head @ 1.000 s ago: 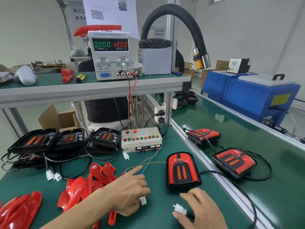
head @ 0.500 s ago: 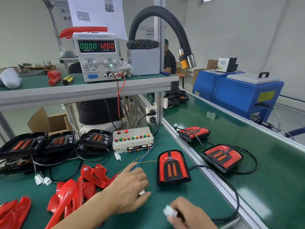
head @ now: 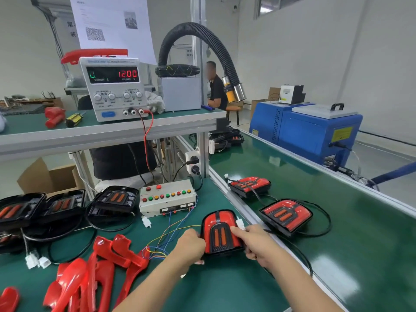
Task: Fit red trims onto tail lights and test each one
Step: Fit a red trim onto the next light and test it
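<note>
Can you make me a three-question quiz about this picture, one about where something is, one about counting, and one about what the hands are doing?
1. Where is the power supply?
A. on the upper shelf
B. on the conveyor belt
C. on the floor

2. How many trimmed tail lights lie on the conveyor belt?
A. none
B. two
C. five

3. What are the hands doing?
A. resting flat on the table
B. holding the tail light from both sides
C. turning a knob

Answers:
1 A, it stands on the raised green shelf.
2 B, two red ones lie there with their cables.
3 B, the left hand and right hand have their fingers on its two edges.
</note>
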### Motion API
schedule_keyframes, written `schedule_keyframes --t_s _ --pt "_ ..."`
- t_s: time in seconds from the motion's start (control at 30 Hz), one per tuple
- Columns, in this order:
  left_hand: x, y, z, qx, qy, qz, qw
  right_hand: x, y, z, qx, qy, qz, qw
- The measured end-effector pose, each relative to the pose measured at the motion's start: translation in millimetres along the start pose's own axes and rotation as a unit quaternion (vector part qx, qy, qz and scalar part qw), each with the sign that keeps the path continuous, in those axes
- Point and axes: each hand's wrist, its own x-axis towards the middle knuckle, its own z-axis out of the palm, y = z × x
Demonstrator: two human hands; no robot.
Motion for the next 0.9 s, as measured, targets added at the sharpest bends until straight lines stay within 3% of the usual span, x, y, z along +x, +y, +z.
schedule_keyframes --t_s 0.1,0.23,0.37,0.53,0.73,0.8,0.9 --pt "-4 -7 0 -0.018 0.025 0.017 0.999 -15 5 -1 -0.008 -0.016 -0.043 0.999" --pt "-17 -7 -5 -0.029 0.1 0.119 0.988 -53 -2 0 -0.026 0.048 -0.117 0.992" --pt "-44 7 -9 -0.147 0.111 0.208 0.961 -99 -18 -8 0.096 0.084 -0.175 0.976" --pt "-72 17 -2 -0.193 0.069 0.266 0.942 -152 -36 -51 0.184 0.245 -0.228 0.924" --pt "-88 13 7 -0.178 0.034 0.279 0.943 -177 -35 -128 0.158 0.483 -0.29 0.811" --pt "-90 13 11 -0.182 0.033 0.281 0.942 -164 -31 -143 0.173 0.491 -0.29 0.803" --pt "-94 15 18 -0.18 0.028 0.288 0.94 -121 -21 -155 0.246 0.454 -0.222 0.827"
